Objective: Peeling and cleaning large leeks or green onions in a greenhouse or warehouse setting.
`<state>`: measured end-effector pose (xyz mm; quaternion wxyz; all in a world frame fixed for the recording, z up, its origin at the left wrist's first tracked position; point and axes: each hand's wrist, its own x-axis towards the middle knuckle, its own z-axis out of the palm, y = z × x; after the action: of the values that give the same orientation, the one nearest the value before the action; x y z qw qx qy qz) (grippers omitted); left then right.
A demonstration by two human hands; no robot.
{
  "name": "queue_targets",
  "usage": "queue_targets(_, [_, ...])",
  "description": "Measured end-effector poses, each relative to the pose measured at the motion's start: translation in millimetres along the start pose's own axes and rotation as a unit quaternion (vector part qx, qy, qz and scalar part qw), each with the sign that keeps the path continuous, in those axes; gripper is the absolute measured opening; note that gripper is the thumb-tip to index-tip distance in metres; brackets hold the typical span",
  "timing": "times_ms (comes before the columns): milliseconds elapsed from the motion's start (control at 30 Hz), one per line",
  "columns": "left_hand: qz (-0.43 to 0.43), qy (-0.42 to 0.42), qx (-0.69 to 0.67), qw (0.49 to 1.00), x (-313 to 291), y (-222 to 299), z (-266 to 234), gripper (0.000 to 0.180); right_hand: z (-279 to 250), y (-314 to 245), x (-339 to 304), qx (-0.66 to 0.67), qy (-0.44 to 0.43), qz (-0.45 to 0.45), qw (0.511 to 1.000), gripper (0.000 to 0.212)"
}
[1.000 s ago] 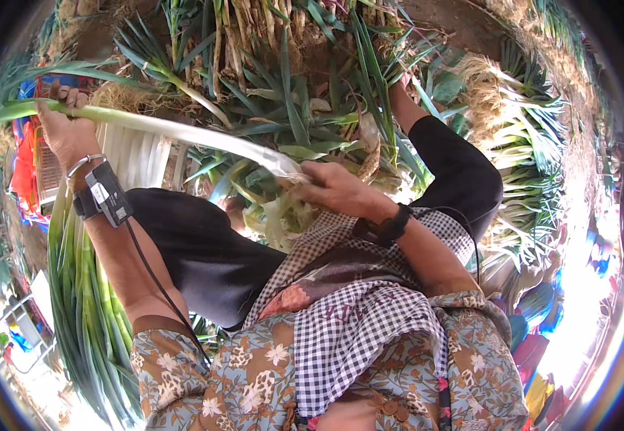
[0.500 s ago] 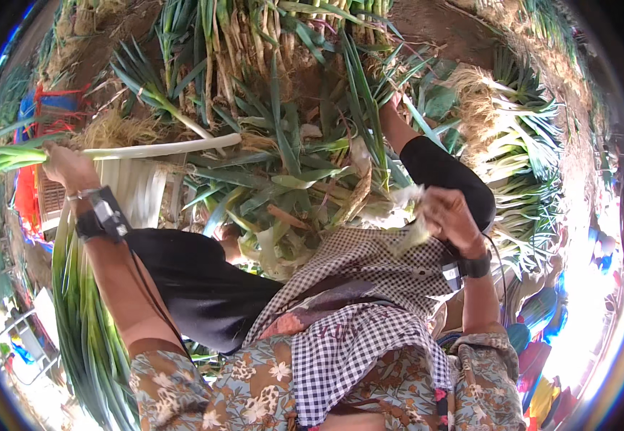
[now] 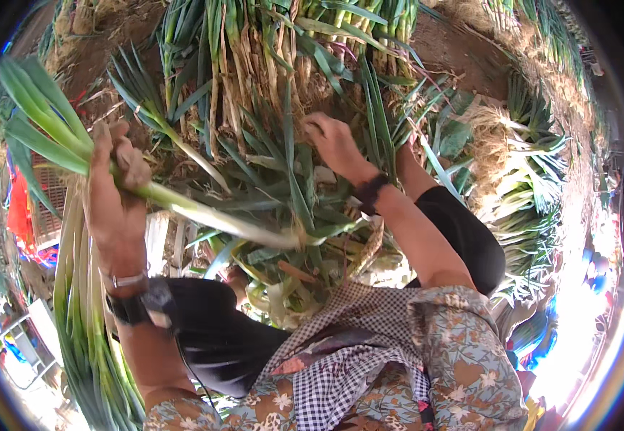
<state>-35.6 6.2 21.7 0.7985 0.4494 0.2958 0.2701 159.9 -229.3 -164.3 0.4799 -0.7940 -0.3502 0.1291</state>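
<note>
My left hand (image 3: 114,187), raised at the left, is closed around a long green onion (image 3: 208,218). Its green leaves point up and left, and its pale, motion-blurred root end slants down toward the middle. At the centre my right hand (image 3: 335,147) reaches forward with bent fingers, close to the dry stems of a standing bunch of untrimmed green onions (image 3: 236,72). Whatever those fingertips hold is hidden. Beneath both hands lies a heap of stripped leaves and peelings (image 3: 269,205). One loose green onion (image 3: 182,144) rests on the heap's left side.
Peeled green onions (image 3: 89,287) lie in a bundle beside my left forearm. On the right, a row of green onions (image 3: 520,187) has shaggy roots facing inward. A red cloth or bag (image 3: 21,208) and a metal frame (image 3: 28,345) are at the far left. My bent legs (image 3: 208,327) flank the heap.
My right hand has left the peelings near my right knee and stretched forward to the centre. My left hand has turned, and the green onion's root end now tilts down toward the middle.
</note>
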Motion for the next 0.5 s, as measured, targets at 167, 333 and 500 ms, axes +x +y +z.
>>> queue_targets(167, [-0.073, 0.007, -0.025, 0.997, -1.5, -0.6, 10.4, 0.03, 86.3, 50.3, 76.9, -0.107, 0.063, 0.028, 0.992, 0.022])
queue_targets(333, [-0.087, 0.032, -0.002, 0.996, -6.0, -0.2, 11.0, 0.027, 126.8, 27.4, 104.3, -0.332, -0.055, 0.213, 0.917, 0.05])
queue_targets(500, [-0.09, 0.017, -0.02, 0.996, -11.0, -1.6, 13.5, 0.028, 107.4, 14.2, 122.5, -0.147, -0.19, 0.293, 0.925, 0.047])
